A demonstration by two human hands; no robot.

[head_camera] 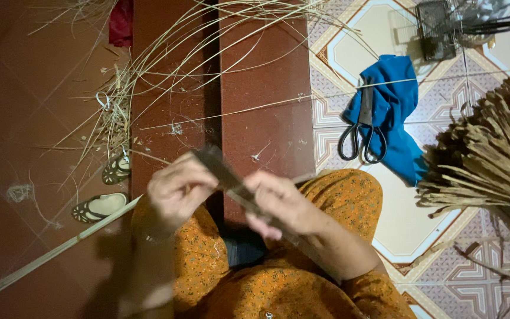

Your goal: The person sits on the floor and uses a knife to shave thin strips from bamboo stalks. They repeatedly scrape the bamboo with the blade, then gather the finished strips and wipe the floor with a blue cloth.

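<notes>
Hands point(178, 189) gripping flat, dark fibre strip point(219, 168).

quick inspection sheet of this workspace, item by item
surface: dark red step beside patterned floor tiles
job's things: flat dark strip held in both hands; loose pale reeds
clutter: scissors on blue cloth; dried fibre bundle; sandals
hands: left hand and right hand both grip the strip
cables: nothing seen
surroundings: wire basket top right
</notes>
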